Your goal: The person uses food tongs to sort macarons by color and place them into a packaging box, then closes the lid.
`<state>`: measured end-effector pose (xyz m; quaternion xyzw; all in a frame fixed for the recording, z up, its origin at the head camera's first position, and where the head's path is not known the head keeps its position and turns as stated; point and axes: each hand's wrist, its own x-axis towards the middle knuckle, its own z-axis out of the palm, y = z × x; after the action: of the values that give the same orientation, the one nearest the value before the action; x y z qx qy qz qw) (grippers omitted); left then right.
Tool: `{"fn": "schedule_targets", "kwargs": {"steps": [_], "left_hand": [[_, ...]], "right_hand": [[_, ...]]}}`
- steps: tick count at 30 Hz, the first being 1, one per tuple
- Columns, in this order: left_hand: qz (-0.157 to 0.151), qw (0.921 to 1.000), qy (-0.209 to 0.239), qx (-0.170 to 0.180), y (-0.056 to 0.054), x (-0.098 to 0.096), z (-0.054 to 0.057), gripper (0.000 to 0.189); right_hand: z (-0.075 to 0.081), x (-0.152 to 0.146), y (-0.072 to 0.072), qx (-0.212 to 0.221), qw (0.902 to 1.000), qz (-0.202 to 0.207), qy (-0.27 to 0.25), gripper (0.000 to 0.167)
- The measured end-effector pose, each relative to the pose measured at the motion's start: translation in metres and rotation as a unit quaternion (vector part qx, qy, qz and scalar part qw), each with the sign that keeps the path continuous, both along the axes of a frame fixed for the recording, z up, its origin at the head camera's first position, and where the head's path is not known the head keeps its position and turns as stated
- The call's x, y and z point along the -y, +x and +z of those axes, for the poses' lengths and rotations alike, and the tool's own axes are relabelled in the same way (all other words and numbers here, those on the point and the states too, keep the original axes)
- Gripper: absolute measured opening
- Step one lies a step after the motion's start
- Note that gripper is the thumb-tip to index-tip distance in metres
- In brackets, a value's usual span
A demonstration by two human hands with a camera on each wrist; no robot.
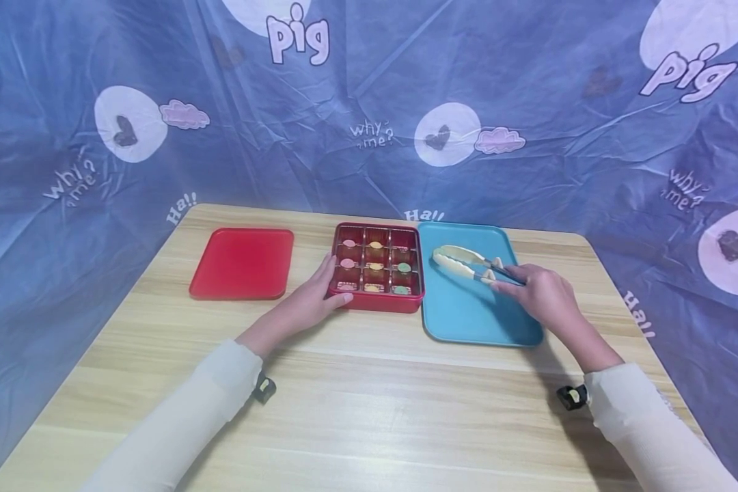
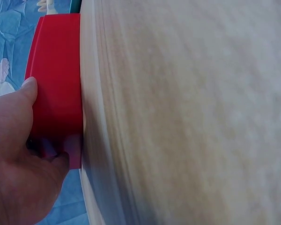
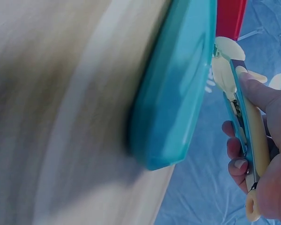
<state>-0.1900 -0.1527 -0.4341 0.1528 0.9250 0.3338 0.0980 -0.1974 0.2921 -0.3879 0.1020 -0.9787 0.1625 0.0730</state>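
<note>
A red box (image 1: 378,301) with a divided insert stands mid-table. Small round pieces show in it: pink ones in the left column, yellow in the middle, green in the right column's two nearer compartments. My left hand (image 1: 310,295) holds the box's near left corner, thumb against the front and fingers along the left side. In my right hand (image 1: 547,294) is a pair of tongs (image 1: 458,265) with cream scalloped heads, gripped by the handles. Its heads hang above the blue tray (image 1: 467,321), pointing left toward the box. I cannot tell whether the tips pinch something.
A flat red lid-like tray (image 1: 242,263) lies at the left of the table (image 1: 357,403). The blue tray sits right beside the box's right wall. A blue printed cloth (image 1: 320,164) hangs behind the table and along its sides.
</note>
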Motion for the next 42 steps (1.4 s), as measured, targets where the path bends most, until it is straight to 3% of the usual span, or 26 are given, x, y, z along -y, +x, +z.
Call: {"fn": "schedule_targets", "kwargs": {"steps": [14, 26, 42], "left_hand": [[0.002, 1.0000, -0.002, 0.002, -0.001, 0.000, 0.000, 0.100], [0.000, 1.0000, -0.001, -0.005, 0.000, 0.000, 0.000, 0.100], [0.001, 1.0000, 0.001, -0.001, 0.000, 0.001, -0.002, 0.101]], "right_hand": [[0.018, 0.029, -0.009, -0.010, 0.9999, 0.004, -0.011, 0.061], [0.016, 0.061, -0.021, -0.048, 0.9986, 0.022, -0.007, 0.054], [0.015, 0.067, -0.025, -0.056, 0.9983, 0.015, 0.002, 0.055]]}}
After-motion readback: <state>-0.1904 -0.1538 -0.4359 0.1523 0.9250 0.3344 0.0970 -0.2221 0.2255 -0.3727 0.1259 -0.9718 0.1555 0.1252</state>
